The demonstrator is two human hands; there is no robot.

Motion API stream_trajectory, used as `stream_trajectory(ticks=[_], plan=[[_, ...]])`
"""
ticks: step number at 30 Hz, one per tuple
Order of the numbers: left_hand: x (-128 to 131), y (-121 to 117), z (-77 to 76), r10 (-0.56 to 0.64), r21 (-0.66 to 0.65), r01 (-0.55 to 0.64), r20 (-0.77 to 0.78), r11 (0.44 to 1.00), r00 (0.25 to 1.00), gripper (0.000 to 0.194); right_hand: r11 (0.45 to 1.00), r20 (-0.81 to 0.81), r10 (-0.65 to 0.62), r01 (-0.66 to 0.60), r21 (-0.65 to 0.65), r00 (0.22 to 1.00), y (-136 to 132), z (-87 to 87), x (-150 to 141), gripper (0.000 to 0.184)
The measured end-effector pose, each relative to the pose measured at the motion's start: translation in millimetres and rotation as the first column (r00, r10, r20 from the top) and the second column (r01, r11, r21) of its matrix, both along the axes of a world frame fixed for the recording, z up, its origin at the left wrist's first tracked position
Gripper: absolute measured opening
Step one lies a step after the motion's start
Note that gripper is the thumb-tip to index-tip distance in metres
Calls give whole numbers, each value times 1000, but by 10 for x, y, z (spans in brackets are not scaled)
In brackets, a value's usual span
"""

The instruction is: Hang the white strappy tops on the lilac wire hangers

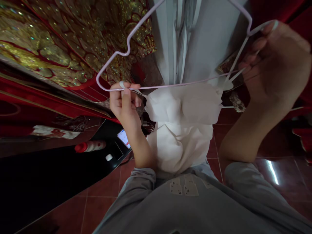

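Note:
A pale lilac clothes hanger [112,60] spans the upper middle of the head view, its bottom bar running from hand to hand. Below that bar hangs a white garment [180,146] with thin straps, its lower part in front of my body. My left hand [125,104] is closed on the hanger's left lower end, with a bit of white strap looped at the fingers. At the hanger's right end, my right hand [275,61] pinches a thin white strap [237,60] that stretches around the corner. The hanger's hook lies outside the view.
Gold-sequined red garments [73,42] crowd the left. Pale grey fabric or panels [168,42] hang straight ahead. On a black table [60,175] at left are a red-capped bottle [90,146], a lit phone [123,138], and a small white case [109,157]. Red tiles [104,182] cover the floor.

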State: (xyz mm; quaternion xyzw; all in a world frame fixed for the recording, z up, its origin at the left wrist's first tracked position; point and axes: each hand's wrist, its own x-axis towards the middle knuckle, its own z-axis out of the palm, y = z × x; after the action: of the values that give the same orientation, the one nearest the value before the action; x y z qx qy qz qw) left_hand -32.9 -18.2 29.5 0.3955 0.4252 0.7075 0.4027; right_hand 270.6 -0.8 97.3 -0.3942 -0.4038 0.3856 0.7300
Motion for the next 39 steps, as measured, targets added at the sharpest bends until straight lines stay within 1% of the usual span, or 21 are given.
stream_trajectory(ticks=[1, 3, 5, 9, 11, 14, 17, 20, 22, 24, 27, 30, 32, 35, 37, 39], plan=[[0, 2, -6, 15, 30, -14, -23, 999, 1000, 18, 999, -41, 13, -15, -44, 999, -3, 48, 8, 47], [4, 4, -19, 41, 112, -34, -64, 993, 997, 22, 995, -119, -19, 7, -102, 993, -9, 117, 30, 55], [9, 3, -33, 41, 160, -27, -80, 987, 996, 27, 993, -172, -64, 45, -112, 983, -16, 133, 66, 63], [10, -2, -68, 10, 125, -1, -69, 992, 998, 32, 998, -206, -70, 67, -21, 976, -49, 32, 189, 81], [12, -6, -81, -3, 110, 10, -62, 994, 998, 32, 993, -217, -117, 117, -11, 969, -71, -37, 247, 84], [26, -16, -76, 2, 117, 6, -68, 993, 998, 32, 984, -222, -174, 164, -63, 959, -99, -106, 286, 79], [48, -24, -52, 29, 144, -19, -62, 989, 998, 34, 976, -243, -210, 190, -104, 947, -131, -133, 274, 75], [51, -25, -42, 47, 134, -36, -77, 990, 996, 34, 970, -280, -234, 205, -128, 931, -189, -152, 267, 70], [39, -20, -51, 34, 130, -23, -88, 991, 996, 32, 966, -296, -249, 213, -148, 922, -235, -173, 287, 66], [22, -13, -65, 6, 129, 3, -67, 992, 998, 26, 959, -313, -271, 228, -166, 910, -269, -203, 319, 67], [11, -6, -77, -21, 92, 22, -9, 995, 1000, 21, 953, -339, -298, 258, -158, 892, -292, -265, 346, 66], [23, -7, -76, -4, 86, 6, -22, 996, 1000, 17, 953, -336, -300, 264, -148, 893, -305, -340, 285, 53], [36, -7, -73, 6, 115, -1, -43, 993, 999, 17, 957, -273, -288, 262, -128, 918, -324, -387, 174, 42], [53, -9, -65, -6, 124, 10, -31, 992, 999, 17, 971, -40, -234, 232, -49, 971, -375, -432, -92, 25], [62, -18, -52, -22, 102, 23, -12, 994, 1000, 16, 987, 130, -161, 162, 8, 978, -412, -449, -302, 23], [71, -34, -35, -30, 91, 31, -5, 995, 1000, 17, 994, 266, -99, 82, 76, 959, -431, -470, -495, 29]])
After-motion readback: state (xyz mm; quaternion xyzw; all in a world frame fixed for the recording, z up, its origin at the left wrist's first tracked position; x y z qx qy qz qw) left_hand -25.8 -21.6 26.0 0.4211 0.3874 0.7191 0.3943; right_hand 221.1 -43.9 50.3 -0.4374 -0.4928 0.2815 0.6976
